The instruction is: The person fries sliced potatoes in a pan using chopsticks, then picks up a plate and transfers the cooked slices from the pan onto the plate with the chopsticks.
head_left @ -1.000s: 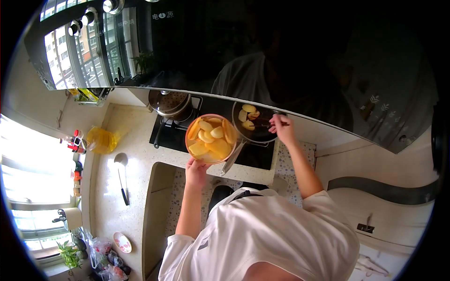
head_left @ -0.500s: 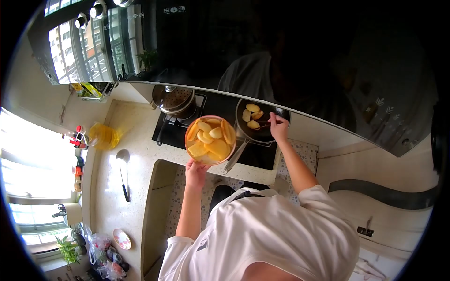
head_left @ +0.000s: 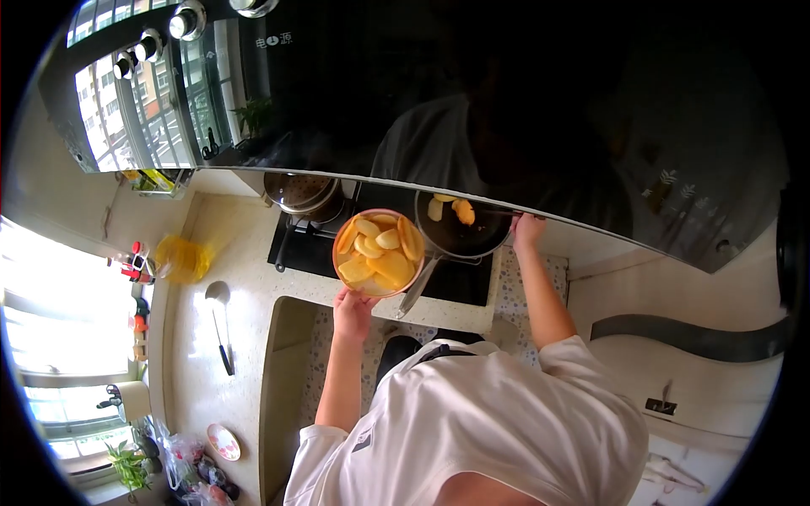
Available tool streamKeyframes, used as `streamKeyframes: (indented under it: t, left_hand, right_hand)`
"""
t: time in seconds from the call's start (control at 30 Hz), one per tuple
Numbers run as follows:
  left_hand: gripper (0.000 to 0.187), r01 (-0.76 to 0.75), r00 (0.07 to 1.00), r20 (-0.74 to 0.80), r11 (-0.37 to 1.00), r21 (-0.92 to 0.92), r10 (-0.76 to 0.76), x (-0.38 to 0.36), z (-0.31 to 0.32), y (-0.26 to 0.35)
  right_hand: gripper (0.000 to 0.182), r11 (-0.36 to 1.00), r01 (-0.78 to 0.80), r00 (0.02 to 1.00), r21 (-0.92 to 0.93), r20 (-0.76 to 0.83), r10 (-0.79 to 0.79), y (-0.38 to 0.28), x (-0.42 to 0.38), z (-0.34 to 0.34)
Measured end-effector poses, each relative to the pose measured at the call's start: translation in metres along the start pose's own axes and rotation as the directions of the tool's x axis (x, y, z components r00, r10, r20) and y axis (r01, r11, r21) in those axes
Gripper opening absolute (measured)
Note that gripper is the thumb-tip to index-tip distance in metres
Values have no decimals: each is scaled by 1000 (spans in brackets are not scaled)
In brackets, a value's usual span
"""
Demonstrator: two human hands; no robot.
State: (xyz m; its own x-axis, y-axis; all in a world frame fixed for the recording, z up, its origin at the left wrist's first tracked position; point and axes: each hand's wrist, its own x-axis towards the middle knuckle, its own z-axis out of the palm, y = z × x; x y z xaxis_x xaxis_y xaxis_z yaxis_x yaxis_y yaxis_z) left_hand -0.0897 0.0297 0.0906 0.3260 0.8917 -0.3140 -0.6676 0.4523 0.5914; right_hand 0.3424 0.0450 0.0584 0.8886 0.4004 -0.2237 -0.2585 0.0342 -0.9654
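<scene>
My left hand [head_left: 353, 312] holds up a round bowl [head_left: 339, 271] by its near edge. Pale yellow slices [head_left: 391, 266] fill the bowl, which hangs in front of the stove. Beyond and to the right, a dark frying pan [head_left: 460, 240] sits on the stove with a few browned pieces [head_left: 463, 212] in its far part, partly cut off by the range hood. My right hand [head_left: 528, 228] is at the pan's right side, closed, its fingers partly under the hood edge; what it grips is too hidden to name.
The black range hood [head_left: 354, 101] hangs low over the stove. A lidded pot [head_left: 305, 198] stands at the stove's left. On the counter are an oil jug [head_left: 180, 259], a ladle [head_left: 222, 333] and a small plate [head_left: 224, 442]. The pan's handle [head_left: 418, 289] points toward me.
My right hand has moved right, from over the pan to its right side. The pieces in the pan sit differently, and the view has shifted so the hood covers more of the pan.
</scene>
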Motion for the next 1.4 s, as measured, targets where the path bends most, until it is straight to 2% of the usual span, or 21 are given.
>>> streamKeyframes:
  t: [0.17,0.27,0.37,0.47,0.6,0.63,0.77,0.83,0.93,0.97,1.03,1.1,1.17,1.23,1.33,1.37,1.4]
  left_hand:
    - [30,11,1000,1,1000,-1,-11,5,-2,-3]
    - [30,9,1000,7,1000,7,-9,5,1,-2]
    - [22,2,1000,-24,1000,-31,-3,5,3,-2]
    - [22,-8,999,-35,999,-34,7,4,6,-2]
    - [25,-15,1000,-25,999,-28,15,3,6,-2]
    - [27,-14,1000,-11,1000,-21,13,3,5,-2]
    - [28,-14,999,48,1000,-23,15,5,-7,-6]
    - [25,-19,1000,24,999,-40,20,4,-7,-6]
    - [23,-22,1000,0,999,-30,22,2,-5,-5]
    - [23,-22,1000,-6,1000,-20,22,1,-5,-5]
    - [23,-30,999,-13,999,-22,30,0,-2,-5]
    - [24,-40,999,-12,999,-27,39,-3,0,-4]
    - [27,-53,999,2,998,-32,53,-6,2,-3]
    - [27,-62,998,-18,998,-32,61,-10,5,-2]
    - [27,-68,997,-38,997,-36,67,-14,6,0]
    - [27,-68,997,-42,997,-39,66,-15,6,1]
    - [27,-71,996,-57,997,-36,69,-16,7,1]
  right_hand:
    - [36,987,-41,997,-158,59,50,13,20,-10]
    - [38,927,143,968,-347,243,-58,-11,-8,-5]
    - [38,802,384,892,-457,409,-194,10,1,-12]
    - [39,748,459,838,-479,513,-186,31,2,-8]
    - [45,831,339,876,-442,471,-106,28,-22,0]
    - [46,866,328,861,-378,497,-110,14,-41,5]
    - [43,842,377,849,-385,507,-148,16,-40,4]
    - [41,788,459,822,-410,532,-202,16,-25,1]
    - [35,795,495,783,-351,576,-233,13,-6,6]
    - [31,585,734,623,-345,685,-378,10,1,9]
    - [30,574,757,569,-312,747,-344,22,17,23]
    - [30,753,537,650,-380,755,-83,15,8,35]
    - [31,831,434,674,-347,738,-43,23,1,50]
    - [33,842,417,686,-343,726,-44,33,-5,61]
    - [34,744,580,647,-332,743,-173,32,-33,68]
    - [29,697,668,596,-261,749,-290,26,-46,69]
    - [27,584,790,478,-187,785,-394,17,-54,71]
